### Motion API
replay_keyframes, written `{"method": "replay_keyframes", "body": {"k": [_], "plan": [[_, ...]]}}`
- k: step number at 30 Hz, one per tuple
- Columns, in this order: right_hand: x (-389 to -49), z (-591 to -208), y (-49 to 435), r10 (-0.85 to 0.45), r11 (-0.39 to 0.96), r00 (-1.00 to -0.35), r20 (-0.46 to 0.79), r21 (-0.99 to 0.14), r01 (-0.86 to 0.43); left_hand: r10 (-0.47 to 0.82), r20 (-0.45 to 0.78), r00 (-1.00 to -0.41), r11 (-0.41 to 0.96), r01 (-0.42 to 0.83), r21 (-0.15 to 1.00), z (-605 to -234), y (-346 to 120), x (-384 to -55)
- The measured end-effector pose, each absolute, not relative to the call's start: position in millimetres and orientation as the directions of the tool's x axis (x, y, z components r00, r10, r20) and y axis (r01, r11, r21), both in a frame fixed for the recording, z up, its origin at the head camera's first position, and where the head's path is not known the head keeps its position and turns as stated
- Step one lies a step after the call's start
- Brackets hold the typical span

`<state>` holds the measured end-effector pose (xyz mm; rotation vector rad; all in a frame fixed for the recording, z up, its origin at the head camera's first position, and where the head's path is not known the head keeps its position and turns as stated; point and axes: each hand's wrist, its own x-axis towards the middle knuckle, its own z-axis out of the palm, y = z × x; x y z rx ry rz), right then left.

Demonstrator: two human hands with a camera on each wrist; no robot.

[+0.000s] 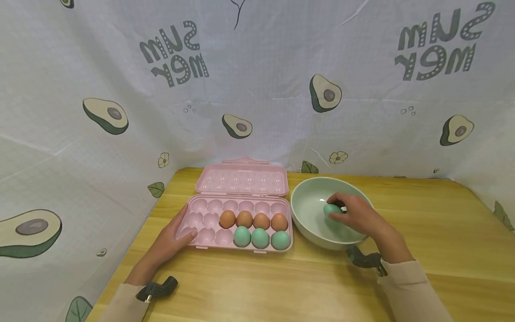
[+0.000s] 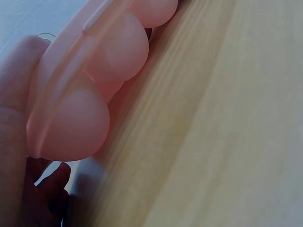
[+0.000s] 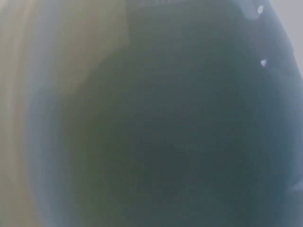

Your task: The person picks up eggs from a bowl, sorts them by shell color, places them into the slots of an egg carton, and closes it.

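In the head view, a pink egg box [image 1: 201, 245] lies open on the table. Several brown eggs [image 1: 244, 219] fill part of its middle row, and three green eggs [image 1: 259, 238] sit at the right of the front row. My left hand [image 1: 169, 239] grips the box's left end, thumb over the rim; the left wrist view shows the thumb [image 2: 14, 90] against the rounded cups [image 2: 71, 123]. Inside a pale green bowl [image 1: 307, 214], my right hand [image 1: 356, 214] pinches a green egg [image 1: 331, 209]. The bowl's wall blurs and fills the right wrist view.
The box's lid [image 1: 241, 179] is folded back behind it. A wooden table [image 1: 257, 281] carries everything. Behind and to the left hangs a white cloth [image 1: 265, 89] printed with avocados. Dark wrist devices [image 1: 157, 288] are strapped at both sleeves.
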<state>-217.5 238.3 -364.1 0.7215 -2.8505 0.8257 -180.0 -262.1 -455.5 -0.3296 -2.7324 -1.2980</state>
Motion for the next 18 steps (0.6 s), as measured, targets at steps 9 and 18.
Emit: {"method": "replay_keyframes", "body": {"k": [9,18], "plan": [[-216.1,-363.7,233.3,-0.383,0.747,-0.897,0.223,-0.497,-0.442,0.152,0.18,-0.972,0.614,0.235,0.754,-456.5,-262.5,-180.0],[-216.1,-364.3,227.4,-0.374,0.718,-0.892,0.254,-0.529,-0.452,0.15,0.177,-0.973,0.617,0.232,0.752,-457.3,-262.4,-180.8]]}}
